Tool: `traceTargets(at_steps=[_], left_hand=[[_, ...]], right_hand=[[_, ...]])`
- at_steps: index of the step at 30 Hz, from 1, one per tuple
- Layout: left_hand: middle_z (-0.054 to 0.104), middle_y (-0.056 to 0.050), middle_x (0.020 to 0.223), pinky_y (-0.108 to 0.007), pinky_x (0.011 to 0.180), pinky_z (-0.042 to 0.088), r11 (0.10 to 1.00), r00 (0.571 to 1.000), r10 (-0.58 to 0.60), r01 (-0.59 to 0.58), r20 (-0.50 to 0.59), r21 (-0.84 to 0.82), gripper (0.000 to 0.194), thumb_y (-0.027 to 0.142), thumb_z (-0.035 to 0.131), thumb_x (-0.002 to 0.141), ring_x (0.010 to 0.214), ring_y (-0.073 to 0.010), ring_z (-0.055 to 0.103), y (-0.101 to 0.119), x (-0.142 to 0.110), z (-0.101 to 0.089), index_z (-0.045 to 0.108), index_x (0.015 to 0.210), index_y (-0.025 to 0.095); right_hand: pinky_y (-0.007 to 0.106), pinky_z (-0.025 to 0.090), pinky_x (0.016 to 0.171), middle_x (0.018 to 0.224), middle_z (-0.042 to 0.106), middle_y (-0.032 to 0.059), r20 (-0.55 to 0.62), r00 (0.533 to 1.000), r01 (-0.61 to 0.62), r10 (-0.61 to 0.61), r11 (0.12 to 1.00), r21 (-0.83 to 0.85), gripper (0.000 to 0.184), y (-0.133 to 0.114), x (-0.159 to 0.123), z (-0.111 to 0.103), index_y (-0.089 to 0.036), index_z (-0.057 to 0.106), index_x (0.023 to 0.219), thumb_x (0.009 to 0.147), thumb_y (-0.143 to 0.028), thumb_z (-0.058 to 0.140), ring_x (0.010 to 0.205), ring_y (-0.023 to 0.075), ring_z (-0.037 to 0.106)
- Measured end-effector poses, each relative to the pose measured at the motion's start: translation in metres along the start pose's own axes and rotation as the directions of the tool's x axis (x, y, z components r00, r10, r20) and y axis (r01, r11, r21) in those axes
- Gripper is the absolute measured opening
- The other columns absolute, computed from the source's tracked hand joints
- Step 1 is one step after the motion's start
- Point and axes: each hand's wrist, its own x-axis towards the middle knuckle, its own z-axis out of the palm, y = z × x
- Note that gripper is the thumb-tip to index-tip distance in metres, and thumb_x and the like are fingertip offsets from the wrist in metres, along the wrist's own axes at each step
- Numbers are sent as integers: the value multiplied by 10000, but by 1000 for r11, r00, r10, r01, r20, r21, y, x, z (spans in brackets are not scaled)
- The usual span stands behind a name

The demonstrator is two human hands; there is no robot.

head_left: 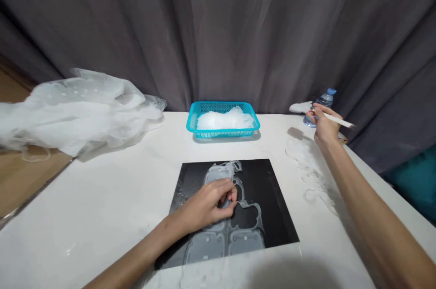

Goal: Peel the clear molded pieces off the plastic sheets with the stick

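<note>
My left hand (pixel 218 200) is closed in a pinch at the rim of a cut-out in a translucent, rubbery sheet (pixel 205 246). Rounded rectangular shapes are moulded into this sheet. It lies over a black board (pixel 277 216) and runs past the board's front edge. Raised at the far right, my right hand (pixel 325 123) is closed around a thin white stick-like tool (pixel 340 120) with a dark tip. A whitish flat piece (pixel 300 107) shows at its fingertips, above the table; its kind is unclear.
Behind the board stands a turquoise basket (pixel 223 133) with whitish translucent pieces inside. A heap of translucent sheets (pixel 85 112) lies at left, partly over brown cardboard (pixel 27 180). Thin scraps (pixel 311 166) lie at right, near a water bottle (pixel 327 98). A grey curtain (pixel 225 30) hangs behind.
</note>
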Motion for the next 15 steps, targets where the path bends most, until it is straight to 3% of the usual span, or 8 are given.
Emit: traceTargets(at_steps=[3, 5, 7, 8, 10, 11, 13, 15], left_hand=[[575, 13, 837, -260, 663, 419, 999, 1000, -16, 17, 11, -41, 87, 265, 640, 963, 715, -154, 531, 0, 0, -4, 594, 915, 208], [595, 3, 877, -263, 684, 464, 987, 996, -61, 50, -66, -153, 138, 356, 600, 1021, 743, -157, 560, -1, 1, -8, 586, 1033, 219], [626, -34, 1001, -289, 760, 506, 945, 970, -130, 60, -204, -320, 230, 421, 592, 1037, 835, -171, 600, -3, 3, -11, 562, 1160, 229], [634, -59, 1098, -308, 815, 518, 918, 952, -163, 50, -259, -394, 300, 437, 641, 1012, 908, -184, 616, -3, 3, -12, 554, 1216, 234], [625, -94, 1280, -342, 931, 517, 874, 942, -186, 29, -279, -485, 464, 424, 772, 925, 1065, -215, 625, -3, 5, -14, 557, 1297, 247], [637, -96, 1302, -351, 964, 512, 856, 953, -182, 31, -243, -517, 506, 407, 810, 894, 1102, -224, 629, -3, 6, -15, 573, 1312, 247], [709, -79, 1190, -351, 957, 516, 824, 973, -175, 61, -149, -564, 421, 389, 815, 892, 1067, -225, 662, 0, 6, -16, 648, 1242, 225], [747, -54, 1015, -326, 877, 527, 816, 976, -189, 96, -106, -571, 261, 396, 773, 929, 953, -210, 690, 4, 5, -17, 720, 1088, 196]], right_hand=[[308, 658, 743, 750, 742, 7, 181, 983, -12, 25, 997, -75, 241, -19, -13, 5, -189, 807, 912, 721, -308, 893, 682, 143, 697], [327, 657, 723, 833, 791, 51, 356, 930, -44, 86, 991, -123, 296, -27, -43, 12, -186, 836, 959, 722, -348, 908, 718, 179, 726], [353, 654, 714, 898, 811, 80, 547, 820, -84, 167, 981, -172, 298, -32, -78, 21, -190, 849, 974, 766, -400, 889, 740, 210, 742], [351, 646, 736, 918, 814, 79, 659, 721, -105, 213, 974, -200, 292, -33, -95, 24, -201, 848, 1005, 825, -430, 845, 762, 210, 743], [340, 624, 757, 895, 812, 72, 790, 540, -160, 291, 957, -244, 288, -32, -124, 30, -211, 846, 1016, 896, -464, 781, 773, 206, 737], [333, 612, 755, 870, 807, 67, 821, 474, -187, 317, 948, -258, 297, -32, -135, 32, -215, 845, 1019, 915, -480, 761, 767, 204, 730], [325, 591, 742, 833, 797, 59, 846, 406, -223, 345, 935, -274, 317, -30, -150, 33, -219, 846, 1014, 917, -508, 758, 751, 203, 716], [345, 583, 784, 876, 803, 64, 848, 386, -244, 363, 927, -286, 359, -29, -155, 31, -227, 845, 1031, 923, -553, 740, 789, 216, 719]])
